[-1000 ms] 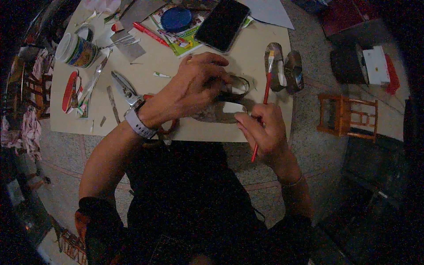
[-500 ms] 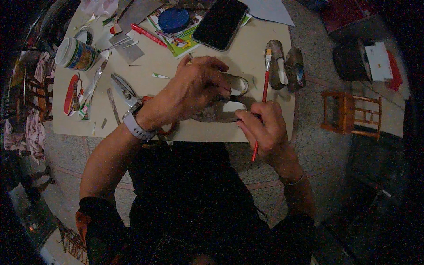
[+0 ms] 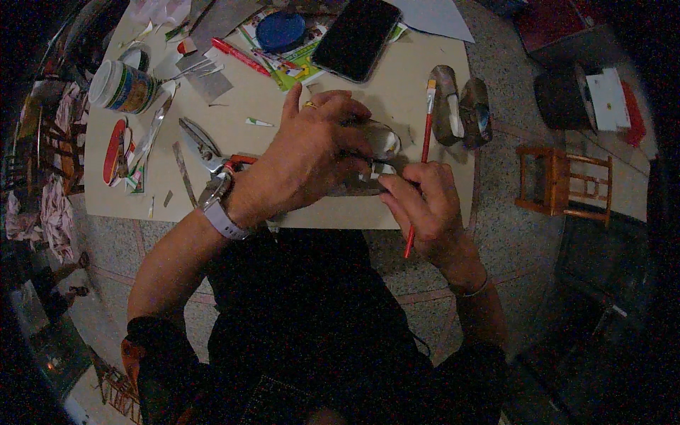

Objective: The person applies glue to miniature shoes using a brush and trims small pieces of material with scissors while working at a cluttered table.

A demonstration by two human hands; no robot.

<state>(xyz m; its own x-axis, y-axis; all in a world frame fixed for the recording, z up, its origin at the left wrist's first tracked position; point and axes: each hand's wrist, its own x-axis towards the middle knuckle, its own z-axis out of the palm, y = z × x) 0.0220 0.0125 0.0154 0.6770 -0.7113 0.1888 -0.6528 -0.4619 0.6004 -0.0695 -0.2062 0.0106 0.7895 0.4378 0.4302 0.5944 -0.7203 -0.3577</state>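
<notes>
My right hand [image 3: 429,205] grips a red-handled paintbrush [image 3: 427,134], bristles pointing away from me, while its thumb and forefinger touch the rim of a small grey shoe [image 3: 358,188]. My left hand [image 3: 312,152] is bent over that shoe from the left, thumb and forefinger closed at its opening and little finger lifted. The left hand covers much of the shoe. A pale part [image 3: 382,170] shows between the hands. Just beyond it lies another small shoe [image 3: 386,140] with a light inside. Two more small grey-brown shoes, one nearer [image 3: 446,106] and one farther right [image 3: 475,110], rest at the table's right edge.
Red-handled snips [image 3: 205,145] lie left of my left wrist. Farther off are a white jar [image 3: 122,86], a red pen [image 3: 241,57], a blue lid [image 3: 280,32] and a black phone [image 3: 356,39]. Scraps litter the table [image 3: 120,195]. A wooden chair [image 3: 559,183] stands right.
My left hand has turned and shifted slightly right, its little finger lifting away. It now covers more of the nearer shoe and its pale inside. My right hand and brush have barely moved.
</notes>
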